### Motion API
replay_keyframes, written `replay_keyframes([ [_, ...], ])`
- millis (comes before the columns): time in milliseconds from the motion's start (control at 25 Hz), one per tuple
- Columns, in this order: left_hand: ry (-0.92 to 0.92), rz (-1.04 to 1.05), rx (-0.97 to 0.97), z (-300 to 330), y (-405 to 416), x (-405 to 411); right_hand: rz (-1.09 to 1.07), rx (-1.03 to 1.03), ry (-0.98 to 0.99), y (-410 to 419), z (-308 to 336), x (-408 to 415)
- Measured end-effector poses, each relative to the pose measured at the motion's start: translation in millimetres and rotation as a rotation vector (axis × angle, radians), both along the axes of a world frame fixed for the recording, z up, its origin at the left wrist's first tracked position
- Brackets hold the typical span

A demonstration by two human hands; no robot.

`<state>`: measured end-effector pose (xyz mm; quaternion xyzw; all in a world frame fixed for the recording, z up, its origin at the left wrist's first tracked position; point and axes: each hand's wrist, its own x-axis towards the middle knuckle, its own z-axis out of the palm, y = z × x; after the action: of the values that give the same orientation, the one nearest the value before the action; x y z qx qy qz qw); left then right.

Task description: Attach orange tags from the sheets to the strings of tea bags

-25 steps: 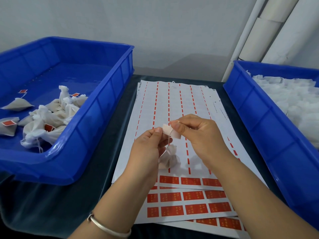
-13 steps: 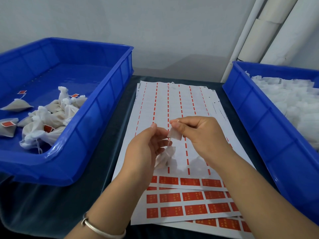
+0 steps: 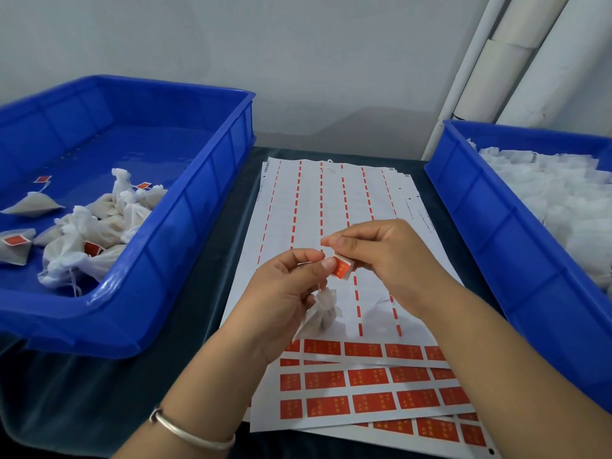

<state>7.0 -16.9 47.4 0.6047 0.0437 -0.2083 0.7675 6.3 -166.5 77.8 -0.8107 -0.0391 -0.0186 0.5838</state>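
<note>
Your left hand [image 3: 284, 286] and right hand [image 3: 381, 256] meet above the stack of white backing sheets with rows of orange rectangular labels [image 3: 357, 379] on the dark desk [image 3: 205, 293]. Both grips are clenched on the small folded orange paper tag [image 3: 341, 269]: left fingertips pinch its near edge, right thumb and forefinger close on it from above. The small white mesh tea bag [image 3: 322, 313] hangs just below on its thin string [image 3: 319, 289], over the sheets; whether it touches them I cannot tell. Risk, as judged: if the tag folds off-line, the adhesive faces bond crooked or miss the string, and the bag would slip free. Too tight a pull on the string could tear the mesh neck. A dangling bag may also snag a loose label edge. Room: open desk lies between the sheets and the blue plastic bin holding tagged tea bags [image 3: 172, 246] on your left, its rim near your left wrist. The blue plastic bin of untagged white bags [image 3: 490, 226] stands near on your right. Clear air above both rims.
</note>
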Motion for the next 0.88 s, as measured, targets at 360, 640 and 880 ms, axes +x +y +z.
replay_keyframes([
  [360, -0.106, -0.011, 0.175, 3, -3, -3, 0.0, -0.123, -0.033, 2, -1, -3],
  [640, -0.281, 0.05, 0.454, -1, -3, 1, -0.036, -0.157, -0.025, -2, -5, -8],
  [880, -0.522, 0.153, 0.602, 21, 10, 6, 0.011, -0.185, -0.028, 7, 0, -16],
])
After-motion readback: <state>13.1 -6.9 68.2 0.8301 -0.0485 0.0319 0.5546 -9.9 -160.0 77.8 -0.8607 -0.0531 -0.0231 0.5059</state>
